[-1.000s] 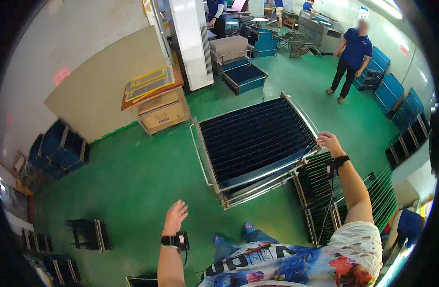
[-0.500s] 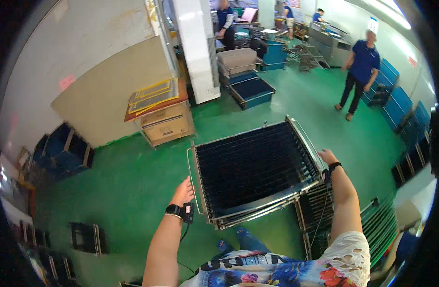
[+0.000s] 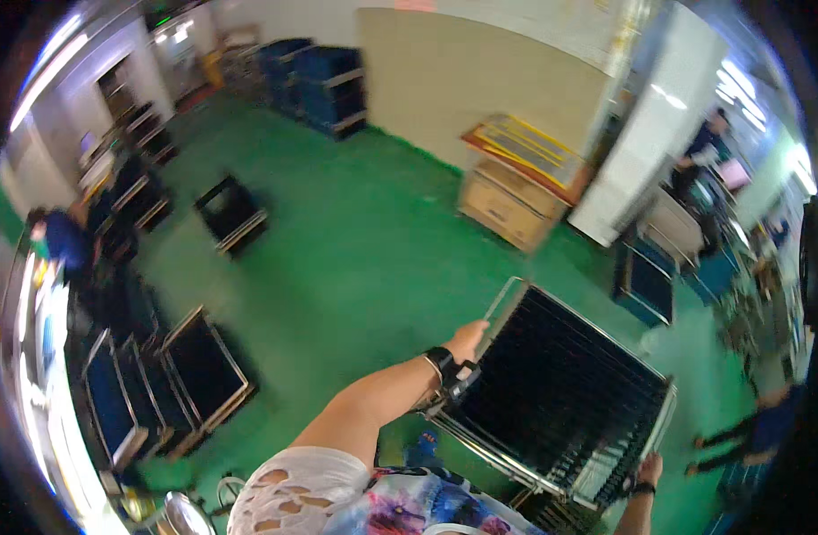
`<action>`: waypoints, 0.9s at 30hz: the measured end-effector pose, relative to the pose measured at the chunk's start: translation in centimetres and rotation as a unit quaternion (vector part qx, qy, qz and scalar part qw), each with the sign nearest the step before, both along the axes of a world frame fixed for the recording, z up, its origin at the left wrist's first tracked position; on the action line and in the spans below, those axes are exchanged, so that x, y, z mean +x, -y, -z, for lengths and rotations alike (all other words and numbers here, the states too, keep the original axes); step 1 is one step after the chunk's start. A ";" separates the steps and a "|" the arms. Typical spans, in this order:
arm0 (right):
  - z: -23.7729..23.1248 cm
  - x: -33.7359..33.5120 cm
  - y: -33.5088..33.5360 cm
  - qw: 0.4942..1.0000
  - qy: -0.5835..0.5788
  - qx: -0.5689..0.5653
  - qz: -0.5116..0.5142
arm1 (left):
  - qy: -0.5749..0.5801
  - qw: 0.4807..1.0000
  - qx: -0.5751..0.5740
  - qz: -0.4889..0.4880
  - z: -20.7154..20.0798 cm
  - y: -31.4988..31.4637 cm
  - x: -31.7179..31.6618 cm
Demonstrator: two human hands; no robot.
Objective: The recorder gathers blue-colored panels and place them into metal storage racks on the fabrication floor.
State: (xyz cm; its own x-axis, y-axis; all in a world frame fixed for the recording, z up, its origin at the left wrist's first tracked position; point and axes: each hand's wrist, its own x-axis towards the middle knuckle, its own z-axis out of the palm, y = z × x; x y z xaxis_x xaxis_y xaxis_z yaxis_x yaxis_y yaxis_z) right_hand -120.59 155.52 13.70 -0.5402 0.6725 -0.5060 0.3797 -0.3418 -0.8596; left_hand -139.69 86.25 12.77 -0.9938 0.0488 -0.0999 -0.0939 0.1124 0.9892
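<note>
Lower R of centre, right in front of the person's body, is a big dark rack (image 3: 551, 383) w/ a silvery metal frame. L hand (image 3: 468, 340): fingers closed round the wire side handle (image 3: 501, 300), toward its near end. R hand (image 3: 649, 470): on the opp. side, nr the near R corner, fingers curled on the side rail (image 3: 665, 419); blur + angle hide individual digits. Rack is rectangular, set diagonally in view, top filled w/ close parallel dark slats; a pale shiny patch shows nr the R hand. Can't tell if its base is off the floor (image 3: 337, 223), which is green. Part of a 2nd slatted unit (image 3: 556, 513) pokes out just below the near edge. Dark strap (image 3: 440, 361) on L wrist, w/ small box attached. Beyond: brown-topped surface (image 3: 472, 140) w/ yellow-edged frames (image 3: 529, 147) on it & cardboard box (image 3: 502, 205) underneath. Blue crates (image 3: 328, 89) by the far wall; more dark racks (image 3: 208, 370) stand at L, well apart from both hands.
</note>
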 end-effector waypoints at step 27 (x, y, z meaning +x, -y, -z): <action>-7.1 -31.4 96.2 0.578 -0.240 0.104 -0.773 | 0.074 0.788 -0.196 -0.579 8.1 46.4 52.3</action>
State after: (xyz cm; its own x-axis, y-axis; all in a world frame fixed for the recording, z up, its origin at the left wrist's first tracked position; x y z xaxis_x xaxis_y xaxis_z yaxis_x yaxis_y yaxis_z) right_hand -151.99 59.32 20.81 -0.6216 -0.7821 -0.0433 -0.2056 0.2163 -0.9544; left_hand -87.40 39.82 4.70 -0.3249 -0.9458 -0.0012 -0.4695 0.1602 0.8683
